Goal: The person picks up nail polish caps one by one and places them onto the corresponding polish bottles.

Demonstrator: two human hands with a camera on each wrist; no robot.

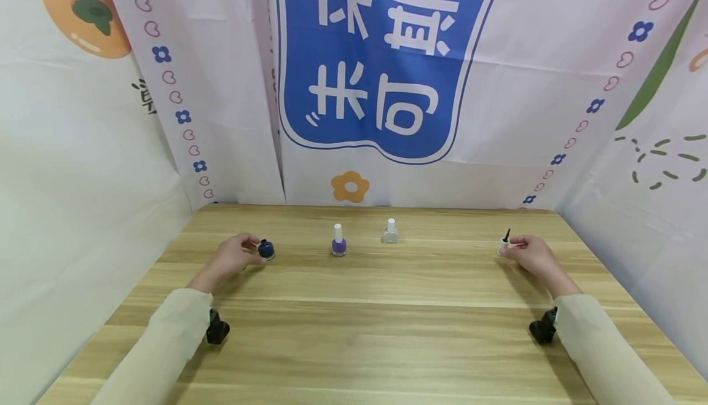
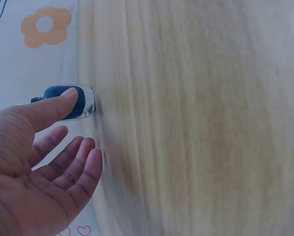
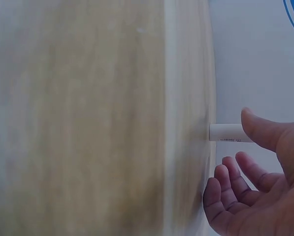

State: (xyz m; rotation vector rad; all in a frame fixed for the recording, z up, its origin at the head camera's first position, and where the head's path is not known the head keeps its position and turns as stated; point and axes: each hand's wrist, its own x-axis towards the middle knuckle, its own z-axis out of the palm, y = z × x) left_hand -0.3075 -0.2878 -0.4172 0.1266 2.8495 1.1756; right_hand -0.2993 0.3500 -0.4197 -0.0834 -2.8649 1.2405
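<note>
At the left of the head view, my left hand [image 1: 236, 254] grips a dark blue nail polish bottle [image 1: 266, 249] standing upright on the table, its threaded neck uncapped. In the left wrist view the thumb lies across the clear glass of the bottle [image 2: 78, 105], while the other fingers curl loosely below. Far to the right, my right hand [image 1: 531, 255] pinches a white nail polish cap [image 1: 503, 245] whose black brush [image 1: 507, 234] points upward. The right wrist view shows the thumb against the white cap [image 3: 228, 132], its flat end down at the tabletop.
Between the hands stand a purple nail polish bottle [image 1: 339, 246] with a white cap and a clear nail polish bottle [image 1: 389, 233], also white-capped. They sit toward the back of the wooden table [image 1: 354, 331]. A printed cloth [image 1: 498, 116] hangs behind and along both sides.
</note>
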